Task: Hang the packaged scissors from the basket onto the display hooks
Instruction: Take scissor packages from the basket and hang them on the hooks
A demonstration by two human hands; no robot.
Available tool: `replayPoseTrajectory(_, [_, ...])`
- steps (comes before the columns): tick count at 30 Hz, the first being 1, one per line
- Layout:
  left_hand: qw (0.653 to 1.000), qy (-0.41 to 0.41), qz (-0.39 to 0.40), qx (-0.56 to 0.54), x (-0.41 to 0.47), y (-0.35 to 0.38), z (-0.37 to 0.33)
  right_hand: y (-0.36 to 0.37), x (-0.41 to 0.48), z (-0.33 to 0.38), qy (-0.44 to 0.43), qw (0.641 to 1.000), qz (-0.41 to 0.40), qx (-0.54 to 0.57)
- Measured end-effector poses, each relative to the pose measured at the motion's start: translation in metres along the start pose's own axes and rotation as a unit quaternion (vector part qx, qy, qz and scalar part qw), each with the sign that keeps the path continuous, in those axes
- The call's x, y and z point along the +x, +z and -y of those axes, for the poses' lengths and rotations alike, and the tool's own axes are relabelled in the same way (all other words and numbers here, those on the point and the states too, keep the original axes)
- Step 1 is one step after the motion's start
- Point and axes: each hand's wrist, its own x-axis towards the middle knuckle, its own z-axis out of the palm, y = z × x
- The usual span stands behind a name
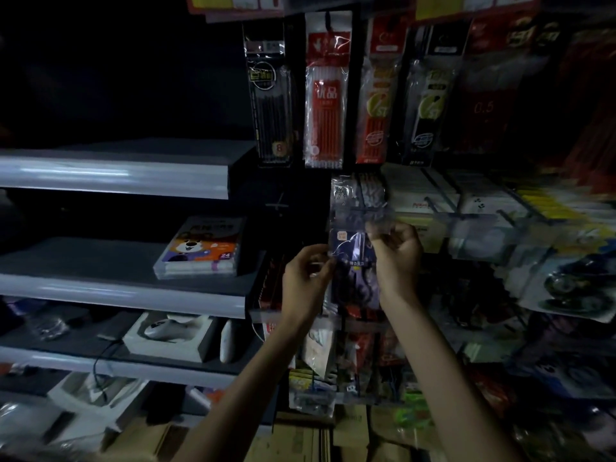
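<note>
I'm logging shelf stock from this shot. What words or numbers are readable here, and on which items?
"24": on the flat white box with a cartoon dog.
"8": in a circle low on the black hanging pencil pack.
"0.5": on the dark red hanging pack.
"ST": on the red-and-yellow hanging pack.
Print on the dark packaged scissors, held by the left hand and right hand: too blurred to read.

Both bare forearms reach up from below toward the scissors package (353,258). The left hand (305,281) sits at the package's left edge, fingers curled, pinching it. The right hand (396,258) is slightly higher, at its upper right corner, thumb and fingers pinching the clear top.
</note>
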Motion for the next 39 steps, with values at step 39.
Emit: replayPoseTrajectory(39, [0.994, 0.006, -0.072, 0.077, -0.027, -0.069, 0.041, 0.000, -0.112, -0.057, -0.137, 0.922, 0.057, -0.357])
